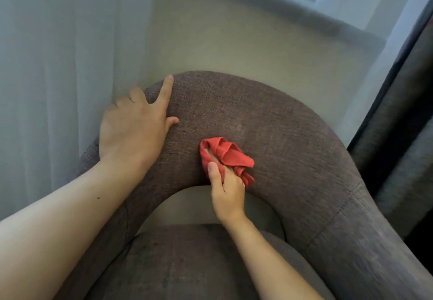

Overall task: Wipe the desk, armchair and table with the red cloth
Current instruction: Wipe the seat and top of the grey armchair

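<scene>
A brown-grey fabric armchair [269, 121] with a curved backrest fills the middle of the head view, its seat cushion at the bottom. My right hand [226, 191] is shut on a bunched red cloth [225, 153], which it presses against the inner face of the backrest near the middle. On the backrest's upper left edge lies my left hand [133, 123], flat and fingers spread, holding nothing. Neither the desk nor the table is in view.
A sheer white curtain [58, 65] hangs close against the chair's left side. Behind the chair is a beige wall [222, 41] under a windowsill. A dark curtain [403, 123] hangs at the right.
</scene>
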Available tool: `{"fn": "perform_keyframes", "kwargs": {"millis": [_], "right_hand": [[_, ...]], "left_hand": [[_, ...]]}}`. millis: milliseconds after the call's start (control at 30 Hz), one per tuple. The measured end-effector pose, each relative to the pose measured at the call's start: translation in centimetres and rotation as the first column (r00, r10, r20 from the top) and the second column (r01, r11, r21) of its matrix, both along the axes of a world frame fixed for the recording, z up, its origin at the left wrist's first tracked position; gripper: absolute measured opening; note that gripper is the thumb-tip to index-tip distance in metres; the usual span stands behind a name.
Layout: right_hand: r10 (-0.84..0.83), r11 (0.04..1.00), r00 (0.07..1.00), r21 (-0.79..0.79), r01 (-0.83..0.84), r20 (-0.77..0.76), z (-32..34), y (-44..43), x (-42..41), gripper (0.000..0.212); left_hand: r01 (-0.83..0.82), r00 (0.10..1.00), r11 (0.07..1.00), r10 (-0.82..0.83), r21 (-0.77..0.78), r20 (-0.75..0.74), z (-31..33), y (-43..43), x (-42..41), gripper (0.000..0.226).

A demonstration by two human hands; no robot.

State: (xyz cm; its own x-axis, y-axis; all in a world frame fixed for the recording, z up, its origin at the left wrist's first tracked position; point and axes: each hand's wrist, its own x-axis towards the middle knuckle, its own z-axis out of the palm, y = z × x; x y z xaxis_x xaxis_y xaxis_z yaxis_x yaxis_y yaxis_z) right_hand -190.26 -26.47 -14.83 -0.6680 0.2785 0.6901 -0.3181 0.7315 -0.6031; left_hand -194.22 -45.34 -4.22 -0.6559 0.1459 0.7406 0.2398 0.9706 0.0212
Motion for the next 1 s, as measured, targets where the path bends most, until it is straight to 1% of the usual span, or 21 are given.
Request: {"fn": "perform_keyframes", "kwargs": {"millis": [33,67,100,133,167,267,367,500,600,633,667,700,733,767,800,833,867,900,933,967,1000], "right_hand": [[0.081,0.959,0.995,-0.278,-0.061,0.063,1.1,-0.3,0.5,0.046],[0.248,0.783,0.967,-0.599,-0.170,0.050,2.3,-0.5,0.9,0.045],[0.390,0.524,0.921,-0.821,-0.227,-0.005,3.4,-0.6,1.4,0.046],[0.475,0.329,0.879,-0.917,-0.227,-0.048,4.3,-0.3,2.1,0.049],[0.510,0.233,0.856,-0.943,-0.236,-0.088,5.2,0.1,2.7,0.052],[0.524,0.146,0.830,-0.940,-0.307,-0.189,7.5,1.6,5.2,0.059],[0.586,0.161,0.789,-0.927,-0.340,-0.187,10.0,3.7,8.0,0.056],[0.635,0.244,0.770,-0.929,-0.277,-0.062,13.6,7.5,12.0,0.048],[0.638,0.341,0.767,-0.920,-0.193,0.075,16.6,9.8,14.8,0.054],[0.623,0.379,0.773,-0.912,-0.159,0.124,17.9,10.5,15.7,0.062],[0.609,0.418,0.773,-0.900,-0.125,0.175,19.2,11.2,16.5,0.072],[0.593,0.461,0.772,-0.883,-0.089,0.232,20.7,11.8,17.3,0.079],[0.572,0.500,0.774,-0.864,-0.065,0.272,22.2,12.5,18.0,0.078],[0.556,0.531,0.774,-0.846,-0.050,0.303,23.8,13.0,18.7,0.069],[0.544,0.554,0.774,-0.831,-0.040,0.325,25.7,13.5,19.4,0.056],[0.525,0.573,0.778,-0.819,-0.023,0.345,27.7,14.0,20.1,0.051],[0.504,0.591,0.782,-0.806,-0.003,0.367,29.8,14.6,20.9,0.056],[0.498,0.607,0.774,-0.795,0.010,0.391,32.0,15.3,21.9,0.064],[0.510,0.627,0.757,-0.779,-0.002,0.409,34.3,15.9,22.9,0.069],[0.536,0.641,0.732,-0.767,-0.027,0.421,36.7,16.4,24.0,0.070],[0.554,0.648,0.712,-0.760,-0.044,0.432,39.0,17.0,25.2,0.070]], "left_hand": [[0.010,1.000,1.000,-0.010,0.003,-0.004,0.0,-0.1,0.0,0.074],[0.016,1.000,1.000,-0.016,-0.001,-0.010,-0.1,-0.3,-0.1,0.073],[0.023,1.000,1.000,-0.023,-0.013,-0.019,-0.2,-0.3,-0.1,0.072],[0.029,0.999,0.999,-0.030,-0.023,-0.026,-0.3,-0.3,0.0,0.069],[0.034,0.999,0.999,-0.035,-0.028,-0.033,-0.3,-0.3,0.0,0.066],[0.043,0.998,0.999,-0.044,-0.024,-0.042,-0.3,-0.2,0.2,0.059],[0.069,0.997,0.998,-0.069,0.004,-0.039,0.0,-0.1,0.3,0.056],[0.074,0.997,0.997,-0.074,0.019,-0.007,0.6,0.2,0.5,0.056],[0.005,0.992,0.984,-0.028,0.179,0.125,1.0,1.2,1.6,0.060],[-0.018,0.984,0.969,-0.026,0.245,0.174,1.4,2.2,2.8,0.059],[-0.008,0.977,0.952,-0.058,0.306,0.206,2.2,3.6,4.6,0.053],[0.056,0.964,0.923,-0.149,0.380,0.220,3.4,5.3,6.3,0.041],[0.160,0.925,0.855,-0.304,0.494,0.227,4.9,7.2,8.2,0.032],[0.253,0.835,0.720,-0.500,0.646,0.230,7.1,9.4,10.0,0.029],[0.285,0.674,0.537,-0.701,0.794,0.233,9.9,11.4,11.8,0.034],[0.240,0.456,0.353,-0.863,0.904,0.216,12.9,13.1,13.5,0.045],[0.157,0.241,0.234,-0.951,0.959,0.193,15.9,14.5,14.8,0.055],[0.100,0.064,0.175,-0.983,0.979,0.169,18.7,15.6,16.0,0.061],[0.144,-0.066,0.150,-0.985,0.978,0.161,21.3,16.4,17.3,0.060],[0.225,-0.148,0.128,-0.975,0.966,0.164,23.8,17.1,18.7,0.053],[0.303,-0.189,0.128,-0.963,0.944,0.191,26.2,17.6,19.9,0.044]]}}
